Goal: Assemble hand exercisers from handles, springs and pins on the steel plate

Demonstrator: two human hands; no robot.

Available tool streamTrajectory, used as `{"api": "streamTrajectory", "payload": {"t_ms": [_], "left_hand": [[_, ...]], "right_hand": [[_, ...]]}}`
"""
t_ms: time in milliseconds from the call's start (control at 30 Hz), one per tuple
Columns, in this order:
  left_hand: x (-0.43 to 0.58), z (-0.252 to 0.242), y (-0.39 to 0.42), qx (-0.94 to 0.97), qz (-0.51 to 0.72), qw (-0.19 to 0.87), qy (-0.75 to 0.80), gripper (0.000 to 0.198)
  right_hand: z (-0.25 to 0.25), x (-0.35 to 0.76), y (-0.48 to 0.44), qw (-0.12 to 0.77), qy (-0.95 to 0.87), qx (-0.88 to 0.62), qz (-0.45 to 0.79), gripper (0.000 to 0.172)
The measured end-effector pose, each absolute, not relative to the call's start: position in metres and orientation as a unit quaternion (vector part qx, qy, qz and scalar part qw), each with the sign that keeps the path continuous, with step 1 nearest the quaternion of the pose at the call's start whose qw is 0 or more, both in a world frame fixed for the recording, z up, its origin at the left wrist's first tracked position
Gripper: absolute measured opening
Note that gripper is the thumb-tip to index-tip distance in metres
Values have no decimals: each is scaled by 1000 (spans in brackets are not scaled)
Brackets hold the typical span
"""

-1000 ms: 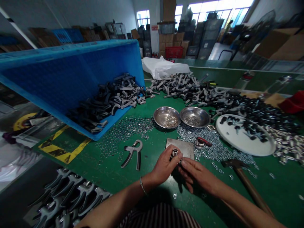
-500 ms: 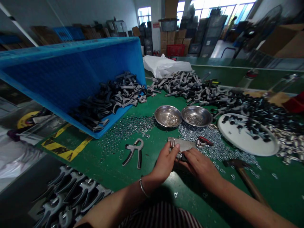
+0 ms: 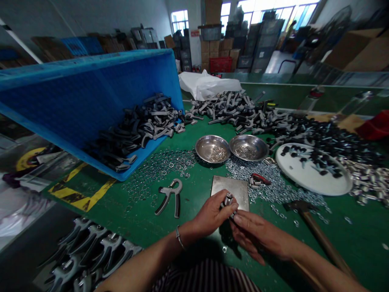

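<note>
My left hand is closed around a small metal spring piece, whose shiny round end points up between thumb and fingers. Its lower, dark part is mostly hidden by my hands. Close against it, my right hand has its fingers stretched and loose, with the thumb near the dark part. Behind and partly under my hands lies a flat metal plate. A grey and black hand grip strengthener rests on the green table to the left.
Two steel bowls with small parts stand behind the plate. At right are a white tray of black-knobbed screws, a hammer and red-handled pliers. A blue crate of handles tilts at left; loose rings and nuts are scattered about.
Both hands have come down and nearer to me, uncovering more of the metal plate. The spring piece has turned its end upward. My right fingers have loosened and stretched out.
</note>
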State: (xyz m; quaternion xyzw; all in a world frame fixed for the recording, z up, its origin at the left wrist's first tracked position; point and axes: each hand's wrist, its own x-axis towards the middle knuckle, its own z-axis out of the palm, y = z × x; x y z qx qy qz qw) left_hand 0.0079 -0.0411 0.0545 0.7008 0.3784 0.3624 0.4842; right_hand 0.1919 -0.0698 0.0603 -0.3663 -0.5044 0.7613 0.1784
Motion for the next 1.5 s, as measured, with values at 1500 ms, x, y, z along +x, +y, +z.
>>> {"api": "streamTrajectory", "payload": {"t_ms": [1500], "left_hand": [[17, 36, -48, 678, 430, 432, 410, 18]], "right_hand": [[33, 181, -85, 313, -643, -498, 490, 34]]}}
